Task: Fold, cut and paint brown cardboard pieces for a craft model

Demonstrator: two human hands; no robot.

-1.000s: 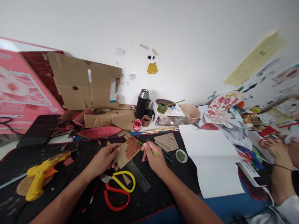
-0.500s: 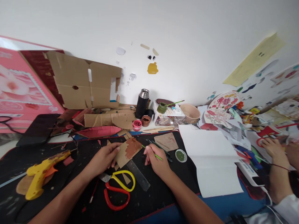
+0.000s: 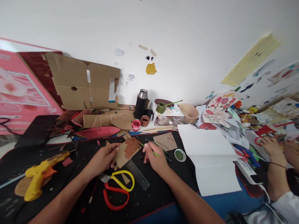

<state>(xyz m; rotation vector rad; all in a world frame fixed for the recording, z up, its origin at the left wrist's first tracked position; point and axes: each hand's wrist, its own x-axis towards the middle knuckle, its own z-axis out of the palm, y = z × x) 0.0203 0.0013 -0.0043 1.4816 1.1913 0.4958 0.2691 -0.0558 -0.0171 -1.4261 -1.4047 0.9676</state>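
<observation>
The left hand (image 3: 105,158) grips a card (image 3: 120,157) by its left edge, thumb on top, and holds it tilted over the black mat (image 3: 161,196). Brown paint (image 3: 132,147) covers the card's upper right part, and bare tan shows on the rest. The right hand (image 3: 153,156) has its fingers closed on a green brush (image 3: 157,154), whose front end points at the card's right edge; I cannot tell whether the bristles touch it.

Just below the card lie a ruler (image 3: 141,179) and scissors (image 3: 116,207) with one yellow and one red handle. A glue gun (image 3: 36,177) lies well to the left. Right of the brush are a corrugated piece (image 3: 166,140) and a dish (image 3: 184,157) of green paint. Behind the card, a pink jar (image 3: 136,128) and a brown jar (image 3: 145,123) stand side by side, near a black flask (image 3: 140,105).
</observation>
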